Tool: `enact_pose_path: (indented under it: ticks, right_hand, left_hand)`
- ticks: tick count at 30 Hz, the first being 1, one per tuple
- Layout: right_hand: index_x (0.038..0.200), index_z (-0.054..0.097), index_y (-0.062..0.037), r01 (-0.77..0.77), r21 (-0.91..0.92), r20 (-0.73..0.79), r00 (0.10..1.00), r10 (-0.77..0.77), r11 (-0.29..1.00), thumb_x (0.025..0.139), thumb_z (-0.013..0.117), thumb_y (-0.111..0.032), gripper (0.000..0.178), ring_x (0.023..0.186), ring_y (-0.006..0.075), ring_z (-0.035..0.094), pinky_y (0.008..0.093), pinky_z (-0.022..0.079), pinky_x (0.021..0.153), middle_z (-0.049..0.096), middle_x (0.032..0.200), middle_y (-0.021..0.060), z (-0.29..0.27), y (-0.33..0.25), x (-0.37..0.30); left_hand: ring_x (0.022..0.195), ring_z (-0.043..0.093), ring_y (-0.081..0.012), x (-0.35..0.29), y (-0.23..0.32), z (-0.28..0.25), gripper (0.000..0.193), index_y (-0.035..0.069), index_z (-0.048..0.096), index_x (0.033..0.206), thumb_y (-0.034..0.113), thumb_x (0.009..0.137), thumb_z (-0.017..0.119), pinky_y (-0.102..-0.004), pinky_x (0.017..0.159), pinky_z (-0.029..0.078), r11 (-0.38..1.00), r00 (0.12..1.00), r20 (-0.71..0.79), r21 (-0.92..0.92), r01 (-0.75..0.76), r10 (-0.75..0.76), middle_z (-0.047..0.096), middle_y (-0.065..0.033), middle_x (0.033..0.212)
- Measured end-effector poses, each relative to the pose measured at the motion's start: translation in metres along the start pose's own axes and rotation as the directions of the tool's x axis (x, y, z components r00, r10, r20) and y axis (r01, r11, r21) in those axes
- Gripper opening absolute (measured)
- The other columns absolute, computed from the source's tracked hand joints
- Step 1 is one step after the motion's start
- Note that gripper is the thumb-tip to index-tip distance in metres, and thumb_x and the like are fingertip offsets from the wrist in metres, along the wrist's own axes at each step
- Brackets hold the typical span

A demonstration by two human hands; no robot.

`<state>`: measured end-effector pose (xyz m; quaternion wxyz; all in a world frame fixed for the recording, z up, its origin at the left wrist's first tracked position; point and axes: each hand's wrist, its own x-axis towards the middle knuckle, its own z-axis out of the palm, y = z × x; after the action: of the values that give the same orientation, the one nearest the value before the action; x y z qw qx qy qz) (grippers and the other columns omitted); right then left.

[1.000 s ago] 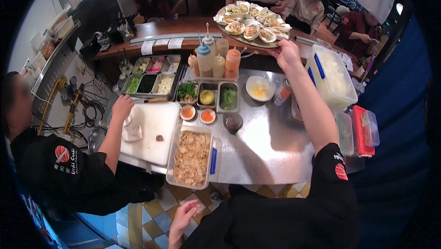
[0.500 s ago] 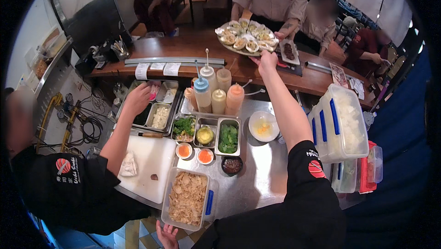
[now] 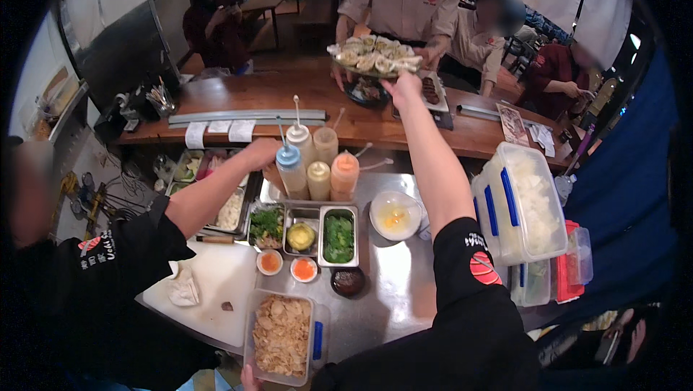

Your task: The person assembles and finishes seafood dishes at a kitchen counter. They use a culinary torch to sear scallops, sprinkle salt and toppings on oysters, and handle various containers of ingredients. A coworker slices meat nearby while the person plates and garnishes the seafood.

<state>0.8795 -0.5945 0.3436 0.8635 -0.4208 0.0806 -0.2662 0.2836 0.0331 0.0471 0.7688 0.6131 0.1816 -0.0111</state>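
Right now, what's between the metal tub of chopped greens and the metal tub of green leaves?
The head view shows another metal tub between them, holding something yellow.

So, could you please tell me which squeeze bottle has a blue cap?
It is the squeeze bottle just left of the short cream bottle; its blue cap sets it apart, while no other squeeze bottle shows blue on top.

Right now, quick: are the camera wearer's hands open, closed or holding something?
Left hand: by the corner of the clear food container; open or closed, cannot tell.
Right hand: closed, holding the oyster platter at its near edge.
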Motion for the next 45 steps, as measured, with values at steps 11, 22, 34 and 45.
enact_pose_path:
  ticks: [11,22,34,45]
  right_hand:
    - [0.109,0.063,0.0012,0.048,-0.676,0.666,0.465,0.583,0.735,0.096,0.055,-0.026,0.031,0.091,0.0214,0.065,0.0334,0.052,0.084,0.068,0.096,0.0114,-0.039,-0.054,-0.403]
    - [0.097,0.068,0.0069,-0.140,-0.984,-0.062,0.848,0.526,0.109,0.075,0.068,-0.017,0.032,0.092,0.0402,0.068,0.0478,0.054,0.081,0.069,0.095,0.0276,-0.153,0.160,-0.637]
    - [0.093,0.071,0.0065,-0.041,-0.984,0.082,0.766,0.638,0.175,0.076,0.063,-0.013,0.027,0.089,0.0390,0.069,0.0432,0.056,0.077,0.071,0.089,0.0250,-0.129,0.128,-0.659]
    - [0.075,0.061,-0.0015,0.067,-0.755,0.339,0.892,0.300,0.653,0.080,0.058,-0.026,0.025,0.074,0.0370,0.066,0.0475,0.050,0.068,0.065,0.076,0.0213,-0.133,0.069,-0.628]
  left_hand:
    - [0.134,0.043,-0.0240,-0.025,0.065,0.034,0.060,0.000,0.044,0.144,0.026,0.092,0.059,-0.0355,0.112,0.031,0.901,0.936,0.056,0.297,0.316,-0.347,0.050,-0.0122,0.143]
    - [0.127,0.051,-0.0381,0.014,0.024,0.037,0.071,0.008,0.033,0.150,0.028,0.088,0.061,-0.0476,0.104,0.046,0.940,0.884,0.394,0.317,0.126,-0.251,0.044,-0.0231,0.142]
    - [0.126,0.054,-0.0353,0.018,0.039,-0.003,0.055,0.006,0.035,0.150,0.028,0.100,0.041,-0.0395,0.095,0.052,0.913,0.823,0.519,0.408,0.000,-0.232,0.046,-0.0276,0.143]
    - [0.121,0.058,-0.0321,-0.001,0.058,0.005,0.056,0.005,0.032,0.149,0.026,0.099,0.045,-0.0319,0.080,0.057,0.920,0.861,0.445,0.387,0.064,-0.247,0.044,-0.0231,0.146]
